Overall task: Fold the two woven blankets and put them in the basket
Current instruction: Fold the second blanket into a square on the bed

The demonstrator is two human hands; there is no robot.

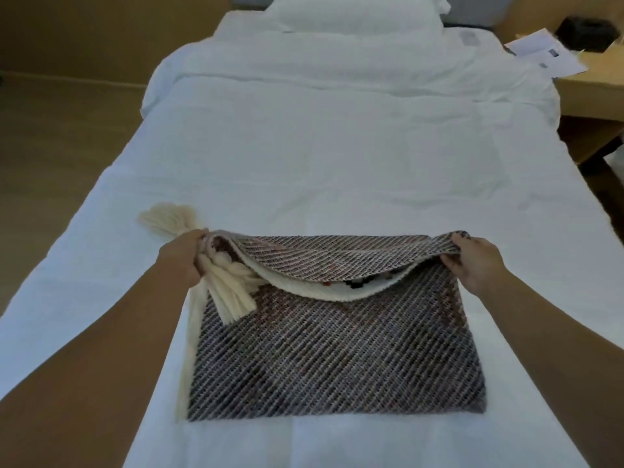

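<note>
One woven blanket (337, 359) is seen lying on the foot half of the bed (337, 157), already doubled into a rectangle. Its edge nearer the bed's head is raised off the lower layer. The corner of that edge towards the bed's left side is gripped by the left hand (184, 260), whose fingers are curled round the cloth and a bunch of cream tassels (233, 292). The corner towards the bed's right side is pinched by the right hand (472, 261), with the thumb on top and the fingers tucked beneath.

Several faults can be foreseen. The raised edge is held only at its corners and sags in the middle, so it may be laid down crooked and the fold left uneven. The tassels hanging under the left hand may be trapped inside the fold, leaving a lump. The lower layer may be dragged along the smooth bed cover if the raised edge is pulled towards the bed's foot.

By count, one blanket of the two is visible, and no basket is in view. Two hands are counted, and two tassel bunches. One pillow (354, 11) is made out at the bed's head. One nightstand (594, 92) stands beside the bed's right side, bearing papers (543, 52) and one dark box (587, 32).
</note>
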